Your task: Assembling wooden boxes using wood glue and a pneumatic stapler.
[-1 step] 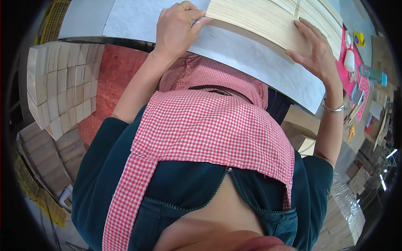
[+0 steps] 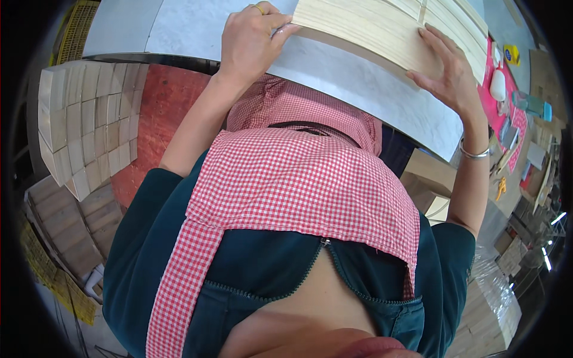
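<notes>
A pale wooden board (image 2: 364, 30) with straight grain lies at the near side of several long wooden pieces (image 2: 450, 24) on a white marbled tabletop (image 2: 197, 30). At the board's left end is my left hand (image 2: 250, 45), its thumb and fingers pinched together at the corner; a yellow ring shows on one finger. My right hand (image 2: 447, 74) spans the board near its right end, with the thumb at the front edge and stretched fingertips on the top. A silver bangle (image 2: 475, 153) circles that wrist. The far side of the wood is cut off by the frame's top.
Stacked wooden blocks (image 2: 89, 119) stand on a red board (image 2: 164, 113) at the left. To the right are a white bottle (image 2: 498, 85), a teal-lidded clear container (image 2: 534, 107), a yellow tape measure (image 2: 512, 55) and orange scissors (image 2: 501, 188). A cardboard box (image 2: 427, 173) is beneath the table edge.
</notes>
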### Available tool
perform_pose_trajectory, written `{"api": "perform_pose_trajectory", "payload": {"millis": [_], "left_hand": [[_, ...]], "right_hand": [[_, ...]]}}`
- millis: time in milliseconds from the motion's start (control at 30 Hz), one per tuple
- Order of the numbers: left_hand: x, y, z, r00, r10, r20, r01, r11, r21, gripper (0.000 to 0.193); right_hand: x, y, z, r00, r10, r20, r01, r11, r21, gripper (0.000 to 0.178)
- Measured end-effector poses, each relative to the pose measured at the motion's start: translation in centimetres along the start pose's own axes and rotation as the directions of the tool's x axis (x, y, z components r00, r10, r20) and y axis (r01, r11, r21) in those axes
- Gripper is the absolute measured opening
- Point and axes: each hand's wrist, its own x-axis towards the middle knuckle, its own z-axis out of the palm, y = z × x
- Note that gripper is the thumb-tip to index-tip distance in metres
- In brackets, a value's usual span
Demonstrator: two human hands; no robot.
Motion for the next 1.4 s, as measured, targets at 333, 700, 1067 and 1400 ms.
{"api": "perform_pose_trajectory", "payload": {"millis": [333, 700, 1067, 1400], "left_hand": [[-0.3, 0.7, 0.6, 0.998, 0.024, -0.062, -0.017, 0.994, 0.105, 0.018], [-0.1, 0.2, 0.7, 0.994, 0.091, -0.055, -0.083, 0.986, 0.142, 0.015], [0.3, 0.0, 0.3, 0.999, 0.048, 0.007, -0.048, 0.997, 0.057, 0.015], [0.7, 0.8, -0.2, 0.998, -0.016, 0.067, 0.015, 1.000, 0.014, 0.017]], "right_hand": [[-0.1, 1.0, 1.6, 0.999, -0.014, 0.047, 0.016, 0.999, -0.043, 0.078], [-1.0, 4.3, 3.3, 0.969, -0.249, 0.004, 0.243, 0.943, -0.228, 0.029], [-10.0, -0.9, 1.0, 0.837, 0.448, -0.316, -0.311, 0.862, 0.400, 0.008], [-9.2, -2.1, 3.3, 0.823, 0.477, -0.310, -0.357, 0.857, 0.373, 0.004]]}}
